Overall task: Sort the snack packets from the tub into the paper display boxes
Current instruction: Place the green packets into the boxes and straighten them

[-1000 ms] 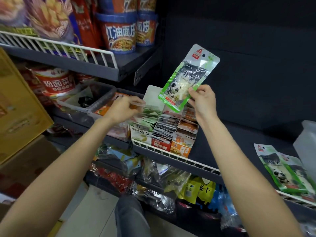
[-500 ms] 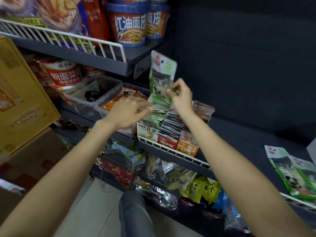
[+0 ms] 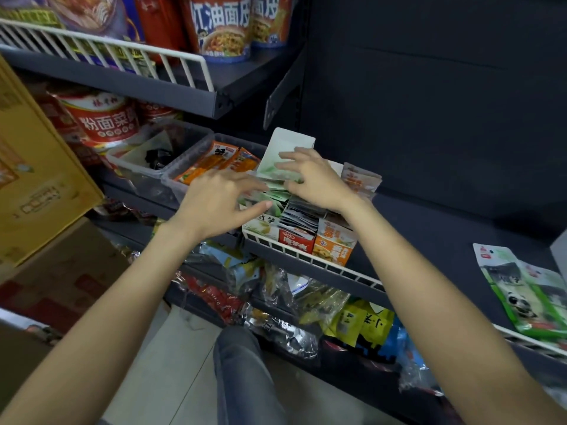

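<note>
Three paper display boxes stand side by side on the middle shelf: a green one [image 3: 260,230], a red one [image 3: 296,242] and an orange one [image 3: 334,245], all packed with snack packets. My left hand [image 3: 214,204] lies on the green packets [image 3: 276,196] in the green box, fingers spread. My right hand [image 3: 313,179] presses on the same green packets from the back, fingers apart, in front of the box's raised white flap [image 3: 291,142]. More green panda packets [image 3: 521,289] lie on the shelf at far right.
Two clear plastic tubs sit left of the boxes, one [image 3: 196,167] with orange packets, one [image 3: 144,157] with a dark item. A white wire rail [image 3: 331,265] edges the shelf. Noodle cups fill the upper shelf, bagged snacks the lower one. Yellow cartons stand at left.
My right hand brought the green panda packet down from the air into the green box and let it go. Both hands now rest on the packets there.
</note>
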A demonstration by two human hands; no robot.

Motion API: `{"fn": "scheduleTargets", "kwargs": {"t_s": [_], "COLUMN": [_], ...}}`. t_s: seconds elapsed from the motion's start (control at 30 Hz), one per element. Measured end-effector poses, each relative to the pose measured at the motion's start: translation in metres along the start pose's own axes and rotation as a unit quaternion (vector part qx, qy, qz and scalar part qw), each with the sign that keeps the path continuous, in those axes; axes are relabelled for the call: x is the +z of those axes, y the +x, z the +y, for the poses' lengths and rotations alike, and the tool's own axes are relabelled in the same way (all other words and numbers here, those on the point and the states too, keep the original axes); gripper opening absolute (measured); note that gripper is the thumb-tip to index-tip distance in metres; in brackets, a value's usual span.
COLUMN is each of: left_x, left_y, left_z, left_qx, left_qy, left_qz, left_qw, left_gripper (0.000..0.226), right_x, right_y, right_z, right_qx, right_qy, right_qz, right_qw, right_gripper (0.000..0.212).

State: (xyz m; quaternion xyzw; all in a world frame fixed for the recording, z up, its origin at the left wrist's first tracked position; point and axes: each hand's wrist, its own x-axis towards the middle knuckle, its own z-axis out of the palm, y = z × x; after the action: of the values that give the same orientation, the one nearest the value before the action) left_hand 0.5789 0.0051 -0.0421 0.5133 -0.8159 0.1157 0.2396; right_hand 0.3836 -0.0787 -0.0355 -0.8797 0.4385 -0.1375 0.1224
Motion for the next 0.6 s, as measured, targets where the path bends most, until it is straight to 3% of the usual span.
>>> {"fn": "scheduleTargets", "kwargs": {"t_s": [0.1,0.2,0.27,0.33,0.4,0.5,0.6], "left_x": [-0.001,0.01,0.023,0.038,0.057,0.095,0.136], "left_y": [0.002,0.006,0.012,0.017,0.027,0.053,0.086], "left_z": [0.028,0.067,0.099,0.134,0.171,0.216,0.263], "left_qx": [0.006,0.03,0.03,0.017,-0.019,-0.099,-0.147], "left_qy": [-0.023,-0.048,-0.097,-0.166,-0.259,-0.392,-0.401], "left_qz": [0.098,0.202,0.224,0.193,0.106,-0.051,-0.153], "left_qw": [0.995,0.978,0.969,0.967,0.96,0.913,0.891], "left_gripper": [0.037,0.025,0.023,0.023,0.021,0.017,0.022], "right_x": [-0.019,-0.022,-0.019,-0.015,-0.013,-0.016,-0.019], "right_y": [-0.04,-0.096,-0.136,-0.175,-0.214,-0.26,-0.296], "right_z": [-0.004,0.013,0.038,0.072,0.106,0.152,0.197], "right_qx": [-0.011,0.022,0.069,0.128,0.198,0.312,0.409], "right_qy": [0.103,0.099,0.089,0.075,0.052,0.012,-0.036], "right_qz": [0.082,0.169,0.189,0.2,0.2,0.178,0.14], "right_qw": [0.991,0.98,0.976,0.969,0.958,0.933,0.901], "right_gripper": [0.054,0.041,0.033,0.028,0.025,0.023,0.026]}}
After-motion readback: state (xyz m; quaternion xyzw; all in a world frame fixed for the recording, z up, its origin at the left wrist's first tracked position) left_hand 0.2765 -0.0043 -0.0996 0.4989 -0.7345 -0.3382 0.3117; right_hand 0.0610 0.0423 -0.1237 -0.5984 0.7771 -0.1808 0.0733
